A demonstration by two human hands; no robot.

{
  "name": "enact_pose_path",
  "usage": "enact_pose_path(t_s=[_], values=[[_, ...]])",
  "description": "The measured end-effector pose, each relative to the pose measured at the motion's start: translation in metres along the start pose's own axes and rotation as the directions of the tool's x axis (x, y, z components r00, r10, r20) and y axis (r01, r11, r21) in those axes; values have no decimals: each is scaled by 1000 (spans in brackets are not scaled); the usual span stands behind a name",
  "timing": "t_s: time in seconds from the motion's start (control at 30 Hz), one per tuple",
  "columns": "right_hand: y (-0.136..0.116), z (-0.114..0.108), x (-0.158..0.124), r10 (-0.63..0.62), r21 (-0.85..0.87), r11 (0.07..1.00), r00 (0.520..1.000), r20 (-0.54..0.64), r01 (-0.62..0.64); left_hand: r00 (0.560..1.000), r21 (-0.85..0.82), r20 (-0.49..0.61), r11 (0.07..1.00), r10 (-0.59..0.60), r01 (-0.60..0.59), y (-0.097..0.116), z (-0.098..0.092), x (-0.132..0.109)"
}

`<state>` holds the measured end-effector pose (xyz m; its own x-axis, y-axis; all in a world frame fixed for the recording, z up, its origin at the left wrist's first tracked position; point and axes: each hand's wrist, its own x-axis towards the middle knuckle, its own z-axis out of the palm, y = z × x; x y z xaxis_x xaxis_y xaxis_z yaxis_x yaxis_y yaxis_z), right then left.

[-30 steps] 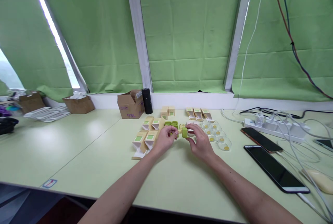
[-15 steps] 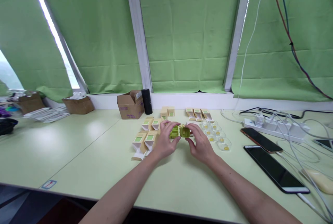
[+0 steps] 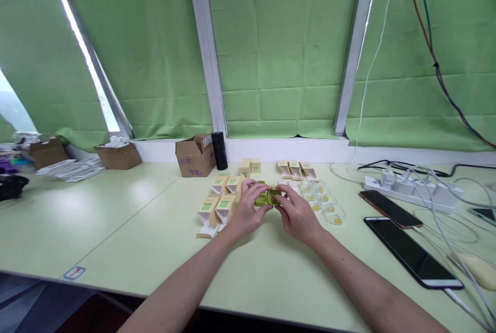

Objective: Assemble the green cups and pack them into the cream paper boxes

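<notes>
A small olive-green plastic case [image 3: 274, 197] is held up over the table, its two hollow halves spread side by side. My left hand [image 3: 250, 205] is closed on the left half, thumb below and fingers above. On the right half, my right hand [image 3: 297, 211] is closed, with a finger bent over its hollow; whether anything lies inside is too small to tell. Close to my left hand stand several small cream boxes [image 3: 208, 210] with green labels and raised flaps. Beyond my right hand lie several clear plastic packs [image 3: 334, 215] with yellow spots.
More small boxes [image 3: 294, 170] stand at the back, near a cardboard carton [image 3: 195, 156] and a black cylinder [image 3: 219, 151]. To the right are two phones [image 3: 411, 250], a white power strip [image 3: 413, 193] and tangled cables. A stack of white sheets [image 3: 72, 170] lies far left.
The right half of the green case has moved slightly left, closer to the left half. A finger of my right hand now bends over its hollow.
</notes>
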<state>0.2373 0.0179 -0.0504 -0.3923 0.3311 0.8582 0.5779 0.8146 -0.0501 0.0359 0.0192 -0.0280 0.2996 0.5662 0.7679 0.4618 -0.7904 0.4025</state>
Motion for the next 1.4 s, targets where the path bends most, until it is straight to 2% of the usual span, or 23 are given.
enact_pose_path(t_s=[0.27, 0.57, 0.9, 1.4], values=[[-2, 2, 3, -2, -6, 1000, 1000, 14, 2, 1000, 5, -5, 1000, -2, 2, 0, -1, -1], [-1, 1, 2, 5, 64, 998, 999, -49, -2, 1000, -1, -4, 1000, -25, 25, 3, -1, 0], [0, 2, 2, -10, 72, 997, 998, -63, 15, 1000, 1, -13, 1000, -11, 11, 3, -1, -1], [-2, 2, 1, 43, 121, 992, 998, -51, -37, 1000, 0, -15, 1000, -18, 18, 1, -1, -2]])
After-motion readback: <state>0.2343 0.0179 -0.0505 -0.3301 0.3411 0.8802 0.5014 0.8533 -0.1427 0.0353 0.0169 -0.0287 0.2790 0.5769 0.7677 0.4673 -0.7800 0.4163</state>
